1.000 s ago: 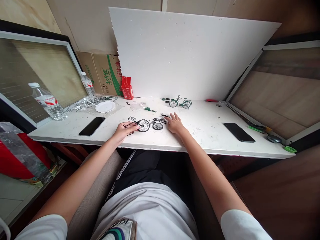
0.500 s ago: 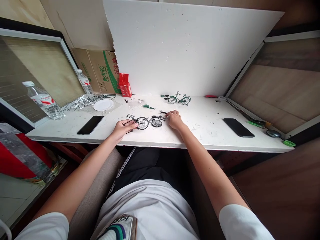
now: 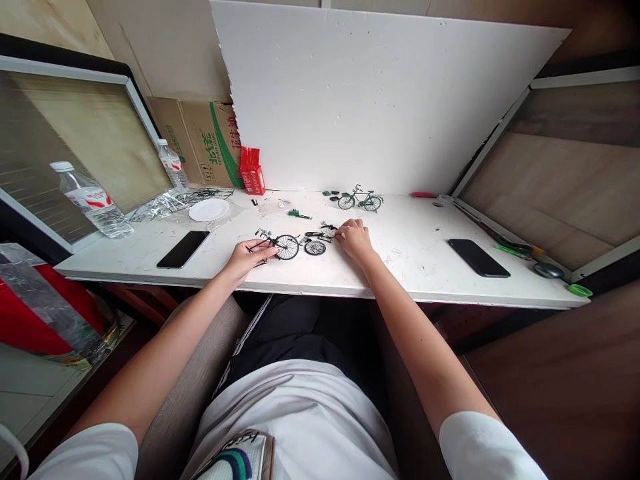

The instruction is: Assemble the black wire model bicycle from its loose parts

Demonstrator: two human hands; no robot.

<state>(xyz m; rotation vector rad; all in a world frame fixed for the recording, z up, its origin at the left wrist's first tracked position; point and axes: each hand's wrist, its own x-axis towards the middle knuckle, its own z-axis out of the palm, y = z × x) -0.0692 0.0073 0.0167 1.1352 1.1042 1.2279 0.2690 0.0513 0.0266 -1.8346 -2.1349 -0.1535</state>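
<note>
My left hand (image 3: 245, 259) is closed on a black model bicycle frame (image 3: 269, 239) that carries one spoked wheel (image 3: 287, 247). Right of it, a loose black wheel (image 3: 315, 248) lies on the white table. Small black bicycle parts (image 3: 317, 235) lie just behind that wheel. At their right end is my right hand (image 3: 354, 237), its fingers bent down to the tabletop among the parts. Whatever the right fingertips pinch is hidden by the hand. Farther back, a green model bicycle (image 3: 360, 200) stands whole, and a small green part (image 3: 299, 214) lies to its left.
A dark phone (image 3: 183, 249) lies at left and another phone (image 3: 479, 258) at right. Behind the left phone are a white round lid (image 3: 209, 209) and two water bottles, the nearer bottle (image 3: 93, 203) leaning. A red box (image 3: 253, 175) stands before a white foam board (image 3: 390, 100).
The whole view has shifted slightly. Both hands stay nearly in place, the left still holding the bicycle frame and the right still at the small black parts.
</note>
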